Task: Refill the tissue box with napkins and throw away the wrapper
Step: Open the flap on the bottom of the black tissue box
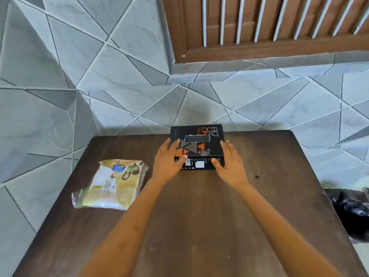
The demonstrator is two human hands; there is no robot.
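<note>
A black cardboard tissue box (196, 148) with orange and grey triangles sits at the far middle of a dark brown wooden bench (199, 216), its slot facing up. The left hand (167, 162) rests against the box's left side and the right hand (231, 164) against its right side. Both hands are relaxed, with fingers laid fairly straight and thumbs touching the near face. To the left and a little nearer lies a sealed plastic-wrapped napkin pack (111, 184) printed with cartoon figures. A crumpled black plastic bag (353, 210) sits past the bench's right edge. Grey geometric wall tiles (79, 76) stand behind, under a brown slatted wooden shutter (259, 23).
</note>
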